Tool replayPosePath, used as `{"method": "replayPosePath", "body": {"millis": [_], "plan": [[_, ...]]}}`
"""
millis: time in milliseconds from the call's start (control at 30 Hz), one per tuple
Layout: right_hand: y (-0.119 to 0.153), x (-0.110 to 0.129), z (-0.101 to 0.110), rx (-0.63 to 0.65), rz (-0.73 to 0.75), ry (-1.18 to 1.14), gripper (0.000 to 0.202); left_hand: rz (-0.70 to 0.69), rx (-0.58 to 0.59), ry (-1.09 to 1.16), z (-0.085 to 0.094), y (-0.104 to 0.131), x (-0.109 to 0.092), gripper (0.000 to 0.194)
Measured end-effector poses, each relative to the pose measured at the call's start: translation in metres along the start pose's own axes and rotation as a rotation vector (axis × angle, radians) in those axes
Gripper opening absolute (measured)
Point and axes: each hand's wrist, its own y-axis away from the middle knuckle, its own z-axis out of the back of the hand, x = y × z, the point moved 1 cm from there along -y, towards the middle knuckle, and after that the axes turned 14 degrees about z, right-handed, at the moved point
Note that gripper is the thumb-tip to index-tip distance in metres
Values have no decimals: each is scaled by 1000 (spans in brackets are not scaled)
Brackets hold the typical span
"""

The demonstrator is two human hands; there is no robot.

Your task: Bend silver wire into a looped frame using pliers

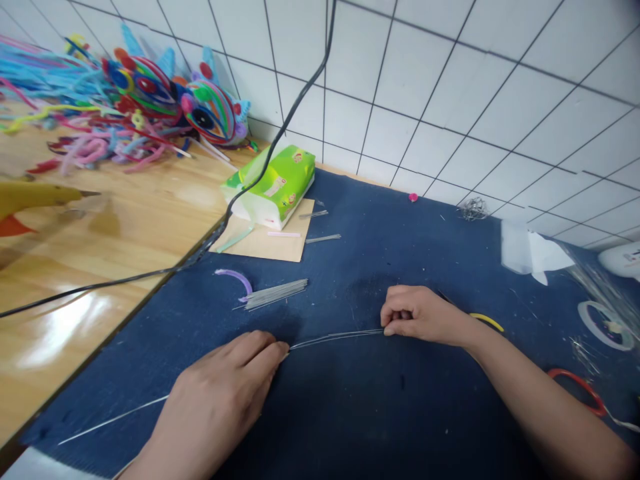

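Several thin metal wires [335, 337] stretch between my two hands, just over the dark blue mat [350, 413]. My left hand [230, 387] is closed on them, thumb and fingers pressed together. Behind it, one long wire end [113, 420] sticks out toward the lower left. The right ends of the wires are pinched in my right hand [417, 315], its fingers curled. Beyond my left hand lies a bundle of cut wires [277, 293], touching a curved purple pipe cleaner [237, 277].
A green tissue pack [280, 183] rests on brown cardboard [285, 250], with a black cable [295, 113] across it. Left are a yellow glue gun [35, 200], loose pipe cleaners [100, 143] and striped figures [215, 110]. A red-orange scissor handle [575, 387] lies by my right forearm.
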Motion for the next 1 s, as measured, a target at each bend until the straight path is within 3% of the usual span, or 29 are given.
{"method": "replayPosePath", "body": {"millis": [667, 1000], "plan": [[-2, 2, 1, 17, 13, 35, 12, -12, 21, 2, 3, -7, -7, 19], [2, 1, 2, 16, -19, -63, 10, 7, 17, -12, 4, -6, -9, 19]]}}
